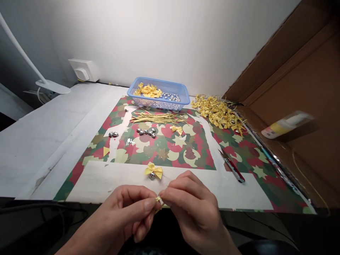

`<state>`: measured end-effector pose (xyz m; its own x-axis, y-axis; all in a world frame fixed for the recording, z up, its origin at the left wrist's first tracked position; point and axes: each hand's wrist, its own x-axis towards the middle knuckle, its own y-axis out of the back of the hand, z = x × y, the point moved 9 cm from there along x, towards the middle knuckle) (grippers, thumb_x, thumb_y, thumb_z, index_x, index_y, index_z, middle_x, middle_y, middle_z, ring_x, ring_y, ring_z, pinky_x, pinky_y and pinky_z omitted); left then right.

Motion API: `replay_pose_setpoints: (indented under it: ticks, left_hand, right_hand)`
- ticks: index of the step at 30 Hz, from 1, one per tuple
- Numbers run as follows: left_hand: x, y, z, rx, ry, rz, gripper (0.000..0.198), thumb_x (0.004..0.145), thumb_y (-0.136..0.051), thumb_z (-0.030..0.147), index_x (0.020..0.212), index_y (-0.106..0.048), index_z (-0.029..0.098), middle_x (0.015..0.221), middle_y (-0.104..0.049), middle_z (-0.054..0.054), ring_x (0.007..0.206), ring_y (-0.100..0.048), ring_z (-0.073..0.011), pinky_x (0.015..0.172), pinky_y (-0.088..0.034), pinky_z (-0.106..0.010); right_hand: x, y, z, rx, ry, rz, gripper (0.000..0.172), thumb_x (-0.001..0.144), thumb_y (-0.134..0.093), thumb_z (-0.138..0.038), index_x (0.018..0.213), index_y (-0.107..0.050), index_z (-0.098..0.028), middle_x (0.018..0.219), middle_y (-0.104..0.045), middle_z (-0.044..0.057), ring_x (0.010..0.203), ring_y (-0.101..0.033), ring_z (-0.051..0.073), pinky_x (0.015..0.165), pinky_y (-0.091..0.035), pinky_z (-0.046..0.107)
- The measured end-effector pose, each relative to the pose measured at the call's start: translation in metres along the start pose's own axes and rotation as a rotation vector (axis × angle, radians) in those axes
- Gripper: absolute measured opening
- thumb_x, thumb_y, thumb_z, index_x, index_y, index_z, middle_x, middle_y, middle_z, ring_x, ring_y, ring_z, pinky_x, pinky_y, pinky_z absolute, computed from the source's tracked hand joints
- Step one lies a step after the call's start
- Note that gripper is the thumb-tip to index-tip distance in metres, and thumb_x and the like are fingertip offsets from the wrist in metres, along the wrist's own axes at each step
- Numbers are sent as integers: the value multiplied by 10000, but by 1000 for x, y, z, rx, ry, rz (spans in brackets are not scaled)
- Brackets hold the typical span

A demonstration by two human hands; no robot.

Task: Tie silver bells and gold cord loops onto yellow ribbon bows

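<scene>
At the table's front edge my left hand pinches a thin yellow cord between thumb and forefinger. My right hand is closed on the same cord from the other side, its fingertips almost meeting the left ones. The cord looks looped or knotted there, but fingers hide most of it. Just beyond the hands, a yellow ribbon bow with a silver heart-shaped charm lies on the white strip. Farther back is a loose yellow bow, left of it several silver charms.
A blue basket with bows and silver charms stands by the wall. Before it lies a bundle of yellow cords. Finished-looking bows form a pile at right, near snips and a bottle against the cardboard.
</scene>
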<state>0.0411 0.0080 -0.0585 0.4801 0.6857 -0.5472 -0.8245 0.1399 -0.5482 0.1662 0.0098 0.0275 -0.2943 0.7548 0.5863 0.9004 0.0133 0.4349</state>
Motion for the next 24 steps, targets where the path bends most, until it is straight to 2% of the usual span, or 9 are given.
replay_pose_setpoints:
  ticks: [5, 8, 11, 16, 19, 22, 24]
  left_hand:
    - [0, 4, 11, 157, -129, 35, 281, 804, -868, 418, 885, -748, 177, 585, -550, 52, 512, -438, -67, 492, -351, -156]
    - [-1, 2, 15, 289, -190, 0, 255, 859, -814, 427, 891, -736, 187, 634, -563, 48, 547, -460, -76, 520, -383, -162]
    - [0, 0, 14, 346, -168, -38, 261, 915, -752, 426, 856, -742, 172, 655, -592, 33, 549, -469, -78, 533, -400, -172]
    - [0, 3, 8, 305, -117, -38, 224, 885, -788, 396, 868, -756, 175, 678, -645, 14, 558, -510, -89, 536, -422, -175]
    - [-3, 6, 14, 347, -235, 52, 213, 845, -813, 387, 945, -778, 202, 735, -678, -4, 634, -568, -133, 583, -484, -202]
    - [-12, 12, 26, 481, -418, 243, 220, 822, -805, 347, 1022, -791, 255, 781, -718, -12, 729, -634, -194, 649, -533, -243]
    - [-19, 13, 35, 594, -527, 342, 167, 818, -786, 303, 979, -811, 269, 771, -738, -16, 764, -673, -224, 673, -547, -260]
  right_hand:
    - [1, 0, -1, -57, -26, -1, 284, 896, -534, 18, 1016, -678, -196, 864, -681, 55, 775, -562, 184, 682, -512, 329]
    - [1, 0, -2, -72, -20, -6, 285, 889, -530, 30, 1003, -677, -186, 848, -675, 54, 764, -556, 181, 672, -504, 322]
    - [1, 1, -4, -91, 11, -12, 316, 878, -531, 44, 1042, -679, -183, 856, -681, 55, 771, -555, 182, 673, -509, 320]
    - [-1, 1, -1, -98, 1, -24, 326, 890, -526, 42, 1055, -676, -195, 887, -696, 53, 791, -565, 184, 690, -518, 323]
    - [-1, 1, 0, -105, -23, -10, 282, 900, -520, 27, 1007, -659, -194, 864, -674, 50, 778, -562, 180, 677, -500, 318]
    - [-1, -1, 3, -107, -90, -13, 225, 929, -503, -1, 948, -633, -184, 853, -622, 52, 785, -563, 175, 676, -484, 310]
    - [-1, -4, 6, -93, -142, -40, 207, 955, -487, -25, 941, -626, -178, 867, -596, 57, 801, -563, 176, 685, -479, 309]
